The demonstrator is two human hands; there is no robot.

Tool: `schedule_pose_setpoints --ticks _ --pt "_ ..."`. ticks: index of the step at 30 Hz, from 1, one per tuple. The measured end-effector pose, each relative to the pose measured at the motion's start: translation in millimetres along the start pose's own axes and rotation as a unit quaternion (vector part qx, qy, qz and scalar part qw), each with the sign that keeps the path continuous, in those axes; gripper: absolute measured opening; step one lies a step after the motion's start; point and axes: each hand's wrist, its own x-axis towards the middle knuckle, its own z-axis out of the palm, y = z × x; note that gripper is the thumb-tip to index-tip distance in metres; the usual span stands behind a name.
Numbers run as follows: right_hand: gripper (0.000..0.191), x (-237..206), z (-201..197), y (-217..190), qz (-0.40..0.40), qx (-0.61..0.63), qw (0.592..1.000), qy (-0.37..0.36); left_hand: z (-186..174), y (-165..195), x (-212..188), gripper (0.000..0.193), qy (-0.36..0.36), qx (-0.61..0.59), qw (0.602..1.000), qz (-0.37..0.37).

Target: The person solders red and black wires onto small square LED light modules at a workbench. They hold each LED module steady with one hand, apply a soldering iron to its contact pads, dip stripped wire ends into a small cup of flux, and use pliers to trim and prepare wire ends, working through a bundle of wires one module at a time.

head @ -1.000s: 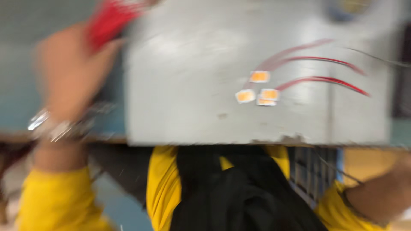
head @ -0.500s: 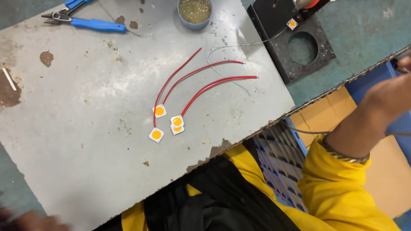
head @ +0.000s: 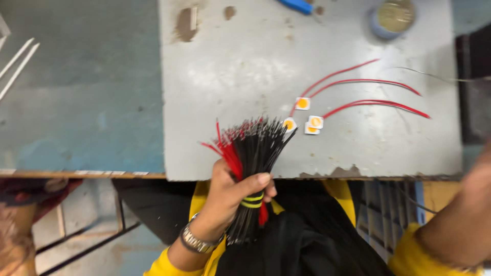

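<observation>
A scuffed grey metal plate (head: 230, 76) on the blue-green bench (head: 76, 102) carries red wires (head: 368, 84), small square chips (head: 309, 122), and a round tin (head: 391, 18).

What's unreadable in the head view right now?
- Right hand: cut off by the right edge and motion-blurred; grip unclear.
- Blue-handled tool: cropped by the top edge; type unclear.
- Round tin: blurred; contents unclear.
- Wire bundle in the left hand: lower end lost against dark clothing.
</observation>
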Motion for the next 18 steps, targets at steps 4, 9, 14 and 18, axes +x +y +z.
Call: schedule_pose_setpoints --ticks 4,9,14,18 --pt "0.017 -70.2 60.7 -42.3 0.162 0.109 0.921 -0.337 9.9 -0.5 -0.5 0.017 0.033 -0.005 0.999 0.019" --pt "0.028 -96.1 157.6 -95.1 0.156 0.231 0.824 -0.493 8.6 10.9 -12.1 0.018 0.085 -0.024 0.994 0.058" --pt "0.027 -107.2 192.5 -103.4 0.189 0.275 0.787 -0.519 -9.8 8.3 -21.7 0.022 0.11 -0.04 0.99 0.081" --pt "0.026 -115.8 196.9 -96.0 0.187 0.311 0.776 -0.517 -15.9 2.1 -21.6 0.021 0.111 -0.033 0.99 0.084"
